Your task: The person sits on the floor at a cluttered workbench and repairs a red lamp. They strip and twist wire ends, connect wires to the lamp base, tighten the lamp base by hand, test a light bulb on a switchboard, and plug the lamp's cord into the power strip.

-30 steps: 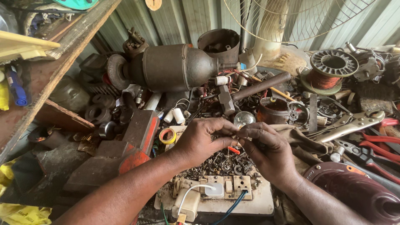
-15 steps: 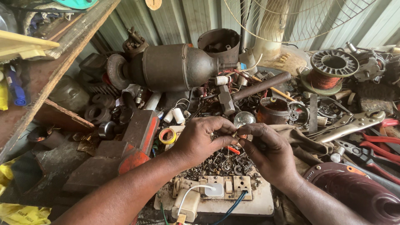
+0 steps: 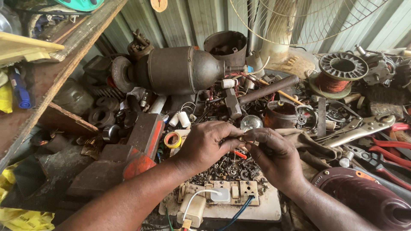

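Note:
My left hand (image 3: pixel 209 143) and my right hand (image 3: pixel 276 156) meet at the fingertips over the middle of a cluttered workbench. Between the pinched fingers sits a small thin metal part (image 3: pixel 242 139), too small to identify; both hands pinch it. Directly below the hands lies a pile of small nuts and washers (image 3: pixel 229 169). In front of that is a white socket board (image 3: pixel 222 199) with a white plug and a blue cable in it.
A big rusty motor housing (image 3: pixel 180 70) lies behind the hands, a hammer (image 3: pixel 257 94) and copper-wound stator (image 3: pixel 338 75) to its right. Locking pliers (image 3: pixel 364 128) and red-handled pliers (image 3: pixel 391 147) are right, a maroon cover (image 3: pixel 364 196) near right, a red vise (image 3: pixel 141 145) left.
The hands stay together over the nut pile; the fingers shift only slightly on the small part.

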